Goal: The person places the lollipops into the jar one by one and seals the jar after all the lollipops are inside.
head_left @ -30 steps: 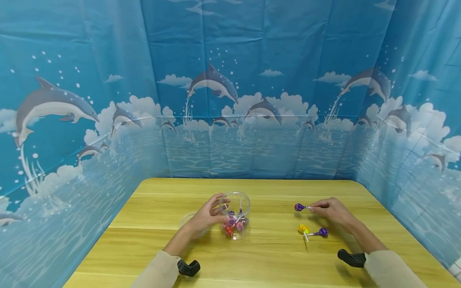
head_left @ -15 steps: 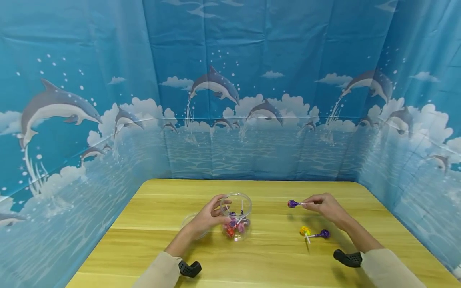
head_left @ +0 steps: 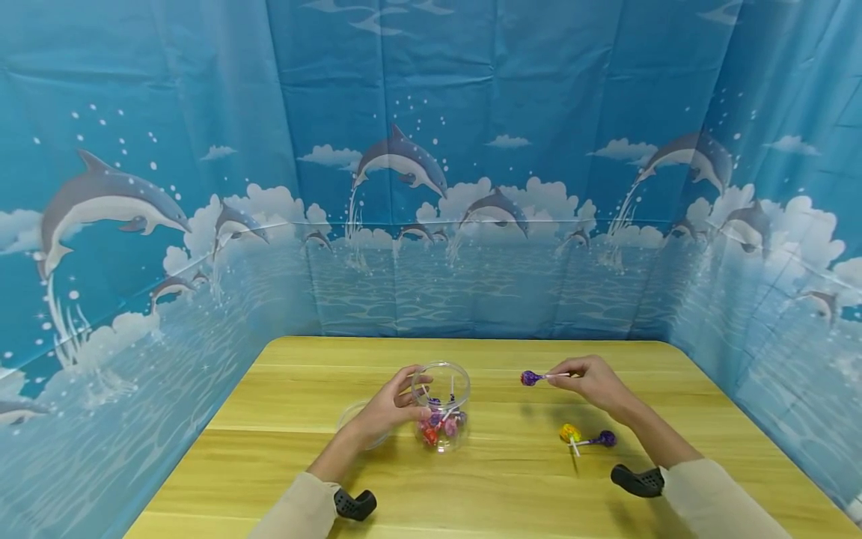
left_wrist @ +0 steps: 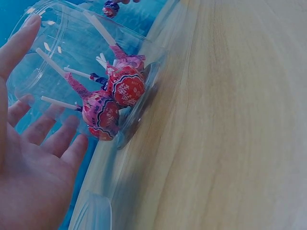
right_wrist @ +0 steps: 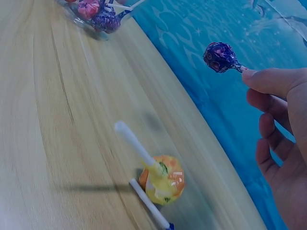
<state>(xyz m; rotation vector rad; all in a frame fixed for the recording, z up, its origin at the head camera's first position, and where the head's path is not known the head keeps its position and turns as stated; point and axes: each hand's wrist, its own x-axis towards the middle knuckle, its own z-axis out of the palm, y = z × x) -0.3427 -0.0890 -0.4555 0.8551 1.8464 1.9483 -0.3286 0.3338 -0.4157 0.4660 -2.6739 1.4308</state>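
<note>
My left hand (head_left: 385, 410) holds the side of a clear plastic jar (head_left: 468, 387), thumb near and fingers round the far side. Upright and uncovered, the jar has several pink, red and purple wrapped lollipops (left_wrist: 127, 86) in its lower part, some sticks pointing up. To the right, my right hand (head_left: 595, 382) pinches the white stick of a purple-wrapped lollipop (head_left: 530, 378) between thumb and index finger. That lollipop is up off the table, its head toward the jar. Below this hand lie a yellow lollipop (head_left: 569, 432) and another purple lollipop (head_left: 607, 439), their sticks crossing.
A clear round lid (head_left: 345, 416) lies on the table, partly behind my left forearm. The wooden table (head_left: 485, 494) ends at a blue dolphin-print curtain (head_left: 431, 292) at the back and sides. Black devices (head_left: 355, 504) are worn on both wrists.
My right hand has carried the purple lollipop leftward and slightly up, closer to the jar. My left hand and the jar stay where they were.
</note>
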